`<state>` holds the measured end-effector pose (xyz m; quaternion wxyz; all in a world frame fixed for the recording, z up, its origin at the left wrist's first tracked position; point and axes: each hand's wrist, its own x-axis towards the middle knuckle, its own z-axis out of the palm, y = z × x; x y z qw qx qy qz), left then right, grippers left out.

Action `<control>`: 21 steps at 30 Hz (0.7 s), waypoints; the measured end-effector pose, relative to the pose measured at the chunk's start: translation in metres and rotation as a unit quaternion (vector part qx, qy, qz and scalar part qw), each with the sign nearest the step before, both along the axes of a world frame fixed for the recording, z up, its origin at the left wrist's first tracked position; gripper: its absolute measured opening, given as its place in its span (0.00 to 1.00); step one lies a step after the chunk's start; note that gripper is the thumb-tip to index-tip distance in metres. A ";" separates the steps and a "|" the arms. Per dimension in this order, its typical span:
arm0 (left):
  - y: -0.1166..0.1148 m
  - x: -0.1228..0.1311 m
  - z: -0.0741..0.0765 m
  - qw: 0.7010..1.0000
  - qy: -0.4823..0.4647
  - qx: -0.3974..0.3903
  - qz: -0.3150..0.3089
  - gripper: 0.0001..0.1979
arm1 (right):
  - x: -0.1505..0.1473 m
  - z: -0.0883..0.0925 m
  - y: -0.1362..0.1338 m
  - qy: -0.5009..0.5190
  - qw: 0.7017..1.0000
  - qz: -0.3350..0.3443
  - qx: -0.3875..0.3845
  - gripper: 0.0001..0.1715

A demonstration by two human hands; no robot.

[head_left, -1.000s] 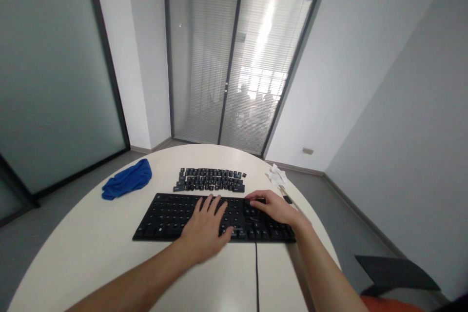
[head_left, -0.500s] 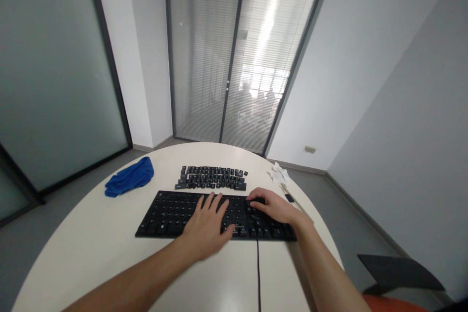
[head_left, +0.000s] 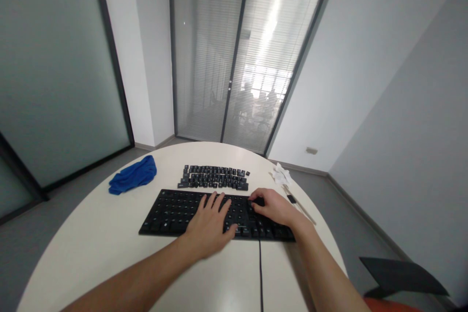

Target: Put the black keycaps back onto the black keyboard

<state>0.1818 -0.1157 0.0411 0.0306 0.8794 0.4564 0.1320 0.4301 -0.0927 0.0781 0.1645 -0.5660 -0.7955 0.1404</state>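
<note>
A black keyboard (head_left: 164, 212) lies across the table before me, with many bare key sockets on its left and middle parts. My left hand (head_left: 209, 224) rests flat on its middle, fingers spread, holding nothing. Over the keyboard's right part, my right hand (head_left: 272, 207) is curled with thumb and forefinger bent together at the keys. Whatever is between those fingertips is too small and dark to make out. Beyond the keyboard, loose black keycaps (head_left: 214, 177) lie in several rows. A black cable (head_left: 261, 273) runs from the keyboard's near edge towards me.
On the round white table (head_left: 87, 239), a blue cloth (head_left: 133, 175) lies at the left. Crumpled white tissue (head_left: 281, 174) and a thin stick-like tool with a dark band (head_left: 291, 199) are at the right. A dark chair part (head_left: 404, 275) stands beyond the right edge.
The view has shifted slightly, so the table's things appear a little to the right. Both hands keep nearly the same places on the keyboard.
</note>
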 end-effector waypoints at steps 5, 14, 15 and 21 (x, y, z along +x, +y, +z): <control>0.000 0.000 -0.001 1.000 -0.003 0.003 -0.001 0.33 | -0.007 0.005 -0.003 -0.047 0.999 -0.015 0.008 0.15; 0.002 0.000 -0.006 1.000 -0.004 0.019 -0.004 0.33 | -0.006 0.010 -0.003 -0.013 0.999 0.029 0.019 0.16; 0.002 0.000 -0.006 1.000 -0.004 0.018 -0.004 0.33 | -0.004 0.009 -0.002 0.003 0.999 0.034 0.012 0.16; 0.002 0.000 -0.004 1.000 -0.007 0.006 -0.004 0.33 | 0.005 0.000 0.002 0.046 0.998 0.030 0.003 0.13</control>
